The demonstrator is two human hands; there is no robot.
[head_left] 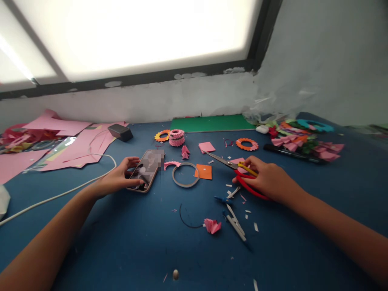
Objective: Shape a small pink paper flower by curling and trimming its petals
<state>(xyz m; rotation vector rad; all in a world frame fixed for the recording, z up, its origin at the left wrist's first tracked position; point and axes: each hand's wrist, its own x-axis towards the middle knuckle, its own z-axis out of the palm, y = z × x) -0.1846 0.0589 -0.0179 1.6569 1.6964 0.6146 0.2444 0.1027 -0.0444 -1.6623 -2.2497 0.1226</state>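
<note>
My left hand [119, 176] grips a phone [146, 169] by its left edge, tilting it up off the blue table [127, 242], thumb on the screen. My right hand [266, 178] holds red-and-yellow-handled scissors [233, 167], whose blades point left toward a small pink paper square [207, 147]. Between the hands lie a tape ring [185, 175] and an orange paper square [204, 171]. A folded pink paper piece [212, 225] and a drawing compass [235, 220] lie nearer to me.
Pink paper sheets [75, 145] and a small black box [120, 131] sit at the left, with a white cable [60, 194] crossing. Paper rosettes [176, 137], an orange ring [247, 144], a green sheet [212, 122] and a pile of coloured paper shapes [300, 139] lie at the back.
</note>
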